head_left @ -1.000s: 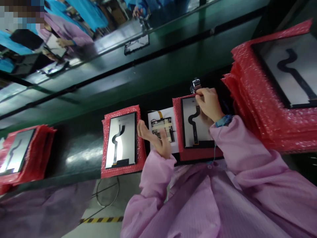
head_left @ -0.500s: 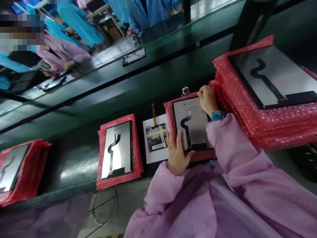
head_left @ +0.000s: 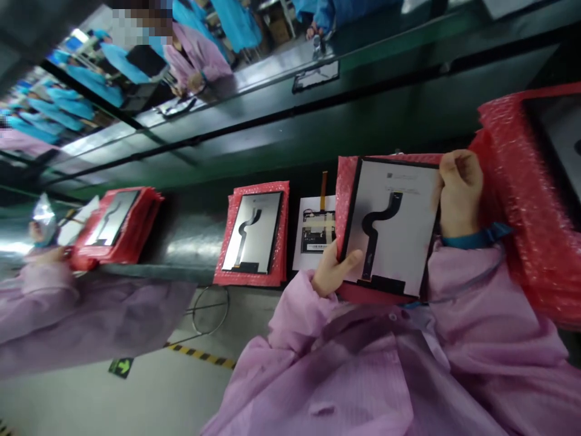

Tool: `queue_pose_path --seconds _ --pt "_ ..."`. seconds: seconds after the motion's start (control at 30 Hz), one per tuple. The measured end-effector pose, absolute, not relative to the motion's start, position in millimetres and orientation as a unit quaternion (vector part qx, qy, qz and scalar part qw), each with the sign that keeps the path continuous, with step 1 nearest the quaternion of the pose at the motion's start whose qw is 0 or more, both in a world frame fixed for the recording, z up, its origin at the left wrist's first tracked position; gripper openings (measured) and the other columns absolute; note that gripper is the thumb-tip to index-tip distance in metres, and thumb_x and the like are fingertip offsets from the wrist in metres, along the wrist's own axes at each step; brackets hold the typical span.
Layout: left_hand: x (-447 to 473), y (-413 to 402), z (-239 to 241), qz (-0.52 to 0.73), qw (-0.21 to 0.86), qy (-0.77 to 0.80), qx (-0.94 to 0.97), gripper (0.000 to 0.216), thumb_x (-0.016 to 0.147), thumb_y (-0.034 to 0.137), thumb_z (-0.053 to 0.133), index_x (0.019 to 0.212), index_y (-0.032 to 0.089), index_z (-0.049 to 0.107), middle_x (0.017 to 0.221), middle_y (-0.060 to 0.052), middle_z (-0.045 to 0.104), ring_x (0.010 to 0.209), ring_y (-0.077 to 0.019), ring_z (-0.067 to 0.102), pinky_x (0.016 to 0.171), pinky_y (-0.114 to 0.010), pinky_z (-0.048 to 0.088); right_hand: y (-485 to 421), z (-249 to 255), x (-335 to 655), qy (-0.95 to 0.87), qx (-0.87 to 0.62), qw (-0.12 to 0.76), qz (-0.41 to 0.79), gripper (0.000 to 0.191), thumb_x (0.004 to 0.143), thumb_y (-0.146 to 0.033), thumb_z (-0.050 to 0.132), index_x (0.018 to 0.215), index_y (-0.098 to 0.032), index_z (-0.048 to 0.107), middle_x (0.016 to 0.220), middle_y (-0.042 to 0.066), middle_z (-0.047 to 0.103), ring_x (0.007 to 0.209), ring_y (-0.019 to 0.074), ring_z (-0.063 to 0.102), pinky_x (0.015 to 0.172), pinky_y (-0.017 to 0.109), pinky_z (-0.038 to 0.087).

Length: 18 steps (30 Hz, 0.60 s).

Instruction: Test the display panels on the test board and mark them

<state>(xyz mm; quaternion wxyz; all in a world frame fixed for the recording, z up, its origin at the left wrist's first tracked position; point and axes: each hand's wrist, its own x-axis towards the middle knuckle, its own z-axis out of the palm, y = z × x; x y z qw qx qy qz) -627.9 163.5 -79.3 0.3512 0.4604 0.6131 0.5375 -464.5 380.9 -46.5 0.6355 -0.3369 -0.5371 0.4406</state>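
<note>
I hold a display panel (head_left: 399, 224), grey backed with a black curved ribbon cable, lifted off the bench with red bubble wrap (head_left: 347, 175) under it. My left hand (head_left: 333, 269) grips its lower left edge, thumb on top. My right hand (head_left: 458, 191) is closed on its upper right edge. Just left of it on the bench lies a white sheet carrying a small circuit board (head_left: 318, 233) with an orange flex strip.
Another panel on red wrap (head_left: 252, 239) lies to the left. A tall stack of red-wrapped panels (head_left: 526, 200) stands at the right. A further stack (head_left: 115, 224) sits far left by a co-worker's sleeve (head_left: 68, 309). A green conveyor (head_left: 281, 145) runs behind, with people beyond.
The panel has come up off the bench toward me. My left hand went from lying flat on its lower edge to gripping it, and the right hand closed on the upper right edge.
</note>
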Motion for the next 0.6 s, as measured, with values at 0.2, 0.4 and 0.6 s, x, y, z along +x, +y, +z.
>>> queue_pose_path --seconds 0.2,0.4,0.6 --pt "-712 107 -43 0.587 0.340 0.690 0.252 0.050 0.063 0.056 0.089 0.092 0.020 0.070 0.085 -0.005 0.077 0.078 -0.0228 0.074 0.065 -0.030 0.061 365 -39 -482 -0.476 -0.323 0.518 0.633 0.018 0.095 -0.045 0.057 0.101 -0.028 0.052 0.078 0.000 0.057 0.057 0.0143 0.052 0.046 0.027 0.033" --pt "-820 47 -7 0.549 0.241 0.777 0.190 0.033 0.071 0.039 0.081 0.093 0.019 0.066 0.076 -0.002 0.074 0.072 -0.0187 0.072 0.065 -0.026 0.059 363 -39 -489 -0.478 -0.370 0.477 0.638 0.009 0.094 -0.028 0.061 0.090 -0.023 0.055 0.074 -0.001 0.060 0.054 0.0089 0.052 0.043 0.020 0.034" --pt "-863 48 -4 0.410 0.222 0.857 0.219 0.031 0.077 0.046 0.076 0.083 0.018 0.062 0.062 0.000 0.064 0.068 -0.0195 0.066 0.068 -0.029 0.056 368 -50 -489 -0.512 -0.375 0.442 0.634 0.011 0.092 -0.027 0.066 0.090 -0.021 0.057 0.075 -0.002 0.061 0.056 0.0082 0.054 0.044 0.017 0.037"
